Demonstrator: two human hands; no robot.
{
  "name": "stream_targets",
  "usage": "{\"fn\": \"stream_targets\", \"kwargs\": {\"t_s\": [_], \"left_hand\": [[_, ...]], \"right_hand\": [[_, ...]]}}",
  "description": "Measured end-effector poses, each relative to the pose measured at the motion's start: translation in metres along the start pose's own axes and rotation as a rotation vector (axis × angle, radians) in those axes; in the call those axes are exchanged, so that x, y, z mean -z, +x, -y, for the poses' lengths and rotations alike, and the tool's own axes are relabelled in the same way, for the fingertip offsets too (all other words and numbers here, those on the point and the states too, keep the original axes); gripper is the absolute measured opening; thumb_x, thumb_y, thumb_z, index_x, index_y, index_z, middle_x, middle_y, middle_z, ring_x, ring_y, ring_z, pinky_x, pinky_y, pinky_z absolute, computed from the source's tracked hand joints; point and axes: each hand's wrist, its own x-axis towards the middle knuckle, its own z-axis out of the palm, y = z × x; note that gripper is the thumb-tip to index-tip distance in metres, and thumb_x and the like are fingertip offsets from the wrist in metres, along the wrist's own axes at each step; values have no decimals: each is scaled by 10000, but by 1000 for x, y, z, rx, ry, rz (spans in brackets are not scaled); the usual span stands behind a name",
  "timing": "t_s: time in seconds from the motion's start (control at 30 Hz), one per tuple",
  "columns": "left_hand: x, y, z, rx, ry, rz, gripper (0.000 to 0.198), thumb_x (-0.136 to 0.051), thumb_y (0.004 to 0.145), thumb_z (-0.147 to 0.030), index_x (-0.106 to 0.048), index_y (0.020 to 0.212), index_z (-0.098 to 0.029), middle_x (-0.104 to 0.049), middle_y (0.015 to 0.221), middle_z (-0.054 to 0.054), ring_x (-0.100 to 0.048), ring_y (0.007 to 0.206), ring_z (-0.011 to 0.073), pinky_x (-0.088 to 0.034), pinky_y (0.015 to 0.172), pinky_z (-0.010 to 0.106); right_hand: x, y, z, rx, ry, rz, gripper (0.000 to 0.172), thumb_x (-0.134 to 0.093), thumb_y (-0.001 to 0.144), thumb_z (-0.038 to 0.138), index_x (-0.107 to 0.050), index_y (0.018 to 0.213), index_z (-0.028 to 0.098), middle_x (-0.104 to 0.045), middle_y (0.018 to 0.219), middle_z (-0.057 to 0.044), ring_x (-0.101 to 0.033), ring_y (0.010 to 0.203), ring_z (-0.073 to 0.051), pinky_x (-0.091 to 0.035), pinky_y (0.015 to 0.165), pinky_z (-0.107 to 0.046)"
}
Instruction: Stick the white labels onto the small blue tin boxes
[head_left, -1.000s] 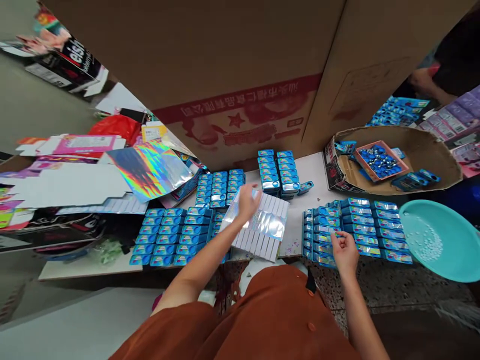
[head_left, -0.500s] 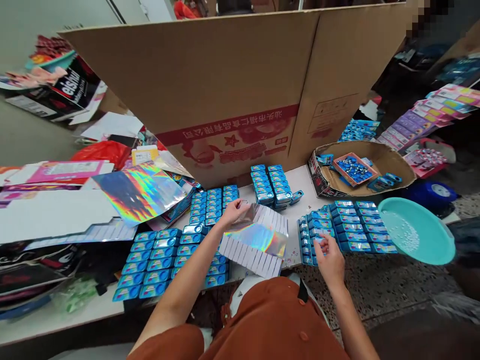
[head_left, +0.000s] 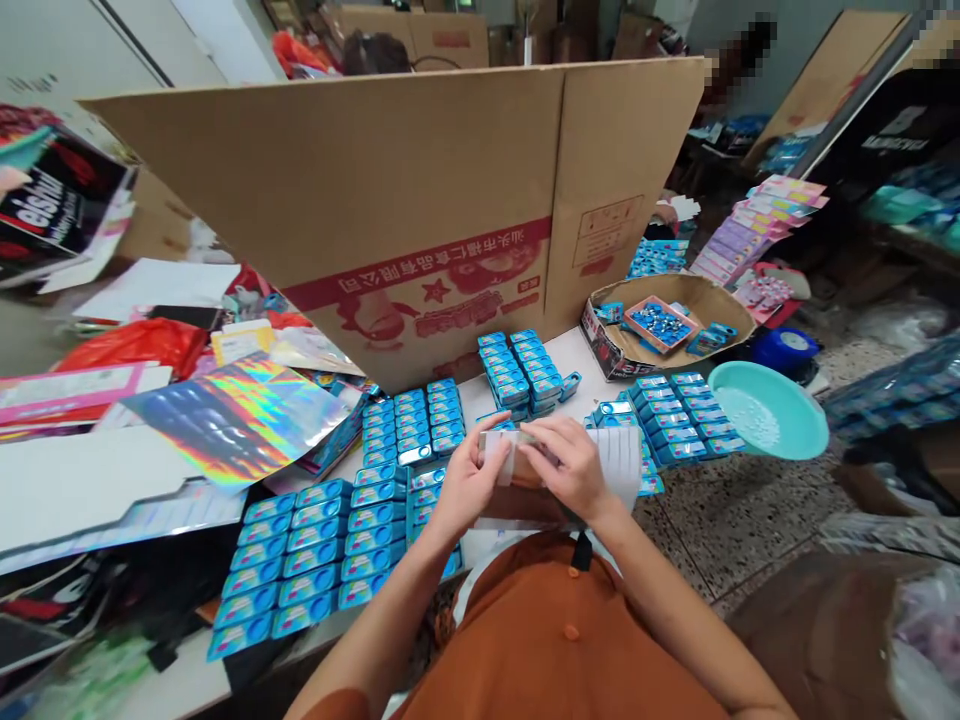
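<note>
Holographic foil card | glossy, thin sheet | left hand, right hand: fingers grasping it

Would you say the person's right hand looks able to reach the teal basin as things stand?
Probably, at a stretch: the right hand holds the white foil sheet and must release it. The blue tins between it and the teal basin lie low, so the way over them looks free.
</note>
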Motion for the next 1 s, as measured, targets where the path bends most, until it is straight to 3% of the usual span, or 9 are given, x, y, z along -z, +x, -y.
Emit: {"fn": "stream_targets", "kwargs": {"t_s": [0.27,0.57,0.83,1.0], "left_hand": [[-1,-9,8,-129,83,-126,261,-628,774,-432,-681,858,-190,-665,800,25,-587,703,142,-470,654,223],[2,-15,15,-157,160,-158,266,-584,823,-427,-668,853,-176,-665,760,9,-579,683,133,-450,651,211],[2,-15,17,-105,152,-167,274,-586,811,-441,-657,833,-177,-649,718,4,-549,621,125,-433,590,207],[2,-7,25,-168,236,-197,256,-570,820,-425,-654,841,-184,-649,737,1,-558,658,133,-433,629,213]], "right_hand": [[-1,-15,12,38,-130,-50,332,-575,860,188,-620,1179,268,-664,1058,-57,-589,1002,-214,-493,900,-408],[-4,-25,20,127,-320,-66,334,-588,854,181,-628,1180,241,-698,1036,-53,-607,952,-221,-494,872,-387],[-7,-30,21,92,-286,-77,275,-576,862,187,-653,1116,256,-696,1077,-56,-624,954,-209,-503,866,-377],[-8,-28,17,65,-281,-48,170,-555,867,168,-673,967,238,-705,1030,-43,-610,958,-206,-487,872,-385]]}}
